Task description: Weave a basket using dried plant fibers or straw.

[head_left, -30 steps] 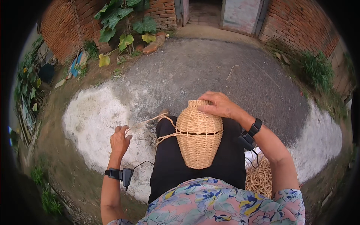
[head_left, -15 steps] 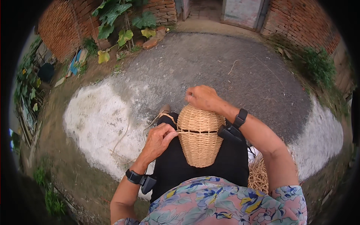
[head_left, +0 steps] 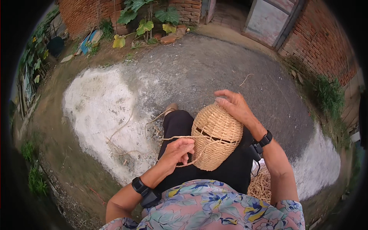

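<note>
A rounded woven straw basket (head_left: 216, 136) rests on my lap, over black trousers. My right hand (head_left: 234, 106) lies on its upper far side and steadies it. My left hand (head_left: 177, 150) is closed on a twisted straw cord (head_left: 177, 137) beside the basket's left side. The cord runs from the basket's weave through my fingers and trails away to the left over the ground (head_left: 122, 132). A dark gap shows in the basket's wall where the weave stops.
A loose coil of straw cord (head_left: 262, 184) lies by my right hip. I sit on a concrete yard with a white patch (head_left: 99, 111). Brick walls, a doorway (head_left: 264, 19) and leafy plants (head_left: 147, 17) stand at the far side.
My left hand came from out at the left, with the cord pulled away, back in to the basket's side. The basket has tilted and my right hand has shifted on its top.
</note>
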`<state>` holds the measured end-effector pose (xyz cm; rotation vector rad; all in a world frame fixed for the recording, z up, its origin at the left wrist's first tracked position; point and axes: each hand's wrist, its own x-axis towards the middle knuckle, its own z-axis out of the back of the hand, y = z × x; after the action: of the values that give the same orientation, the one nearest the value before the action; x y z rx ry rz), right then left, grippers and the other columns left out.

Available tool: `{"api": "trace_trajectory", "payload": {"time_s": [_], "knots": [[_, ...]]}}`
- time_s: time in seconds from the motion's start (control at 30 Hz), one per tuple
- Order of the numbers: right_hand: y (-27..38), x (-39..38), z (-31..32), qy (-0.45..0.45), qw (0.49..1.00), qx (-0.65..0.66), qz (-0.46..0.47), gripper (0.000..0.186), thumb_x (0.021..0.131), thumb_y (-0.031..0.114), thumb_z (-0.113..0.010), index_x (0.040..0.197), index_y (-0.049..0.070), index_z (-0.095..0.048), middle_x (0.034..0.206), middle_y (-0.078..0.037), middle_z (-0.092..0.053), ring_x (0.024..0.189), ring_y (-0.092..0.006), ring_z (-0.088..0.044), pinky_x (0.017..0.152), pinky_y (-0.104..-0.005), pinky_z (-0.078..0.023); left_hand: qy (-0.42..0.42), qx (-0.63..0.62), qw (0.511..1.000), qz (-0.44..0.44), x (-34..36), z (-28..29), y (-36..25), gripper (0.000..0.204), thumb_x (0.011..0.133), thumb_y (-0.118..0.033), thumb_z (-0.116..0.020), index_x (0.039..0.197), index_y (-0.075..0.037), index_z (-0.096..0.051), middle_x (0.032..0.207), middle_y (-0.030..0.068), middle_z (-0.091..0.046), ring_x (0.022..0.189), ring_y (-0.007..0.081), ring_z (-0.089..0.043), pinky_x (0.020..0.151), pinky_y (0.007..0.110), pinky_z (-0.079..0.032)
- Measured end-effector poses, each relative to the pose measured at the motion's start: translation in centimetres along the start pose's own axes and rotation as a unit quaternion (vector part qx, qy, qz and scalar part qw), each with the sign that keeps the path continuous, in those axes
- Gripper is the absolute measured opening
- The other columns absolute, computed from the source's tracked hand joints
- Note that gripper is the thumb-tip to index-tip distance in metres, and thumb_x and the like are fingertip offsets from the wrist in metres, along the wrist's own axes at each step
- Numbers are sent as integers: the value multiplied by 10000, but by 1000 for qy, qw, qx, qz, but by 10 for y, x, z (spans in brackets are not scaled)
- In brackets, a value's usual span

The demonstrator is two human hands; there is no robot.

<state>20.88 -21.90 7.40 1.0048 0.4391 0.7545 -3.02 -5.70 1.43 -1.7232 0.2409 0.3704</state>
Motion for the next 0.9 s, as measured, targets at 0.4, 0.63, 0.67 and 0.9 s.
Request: {"api": "trace_trajectory", "payload": {"time_s": [0.4,0.63,0.67,0.9], "knots": [[-14,-10,-4,-25,999,15,29,400,940,297,-630,1247,43,-602,900,-122,-735,835,-155,-687,761,-316,-531,-52,-312,940,-125,44,10,27,217,993,-254,-584,1010,-42,-627,786,-5,-617,690,74,-591,614,271,-515],[4,-19,-3,1,998,56,19,356,957,228,-622,1262,46,-589,852,-63,-721,784,-96,-656,710,-266,-516,-137,-390,901,-134,34,40,14,284,967,-197,-622,1180,-12,-592,1001,74,-665,884,137,-634,825,300,-543],[9,-21,-1,4,997,76,5,367,955,231,-625,1269,45,-583,833,-51,-716,771,-83,-647,703,-258,-510,-137,-395,898,-135,31,40,11,284,967,-197,-622,1180,-12,-592,1001,74,-665,884,137,-634,825,300,-543],[14,-62,10,-45,999,0,-3,455,933,272,-633,1311,32,-550,727,1,-679,712,-53,-616,703,-258,-488,-6,-337,930,-149,-4,14,13,171,1011,-210,-536,1074,-51,-548,897,95,-653,696,118,-634,647,265,-550]]}}
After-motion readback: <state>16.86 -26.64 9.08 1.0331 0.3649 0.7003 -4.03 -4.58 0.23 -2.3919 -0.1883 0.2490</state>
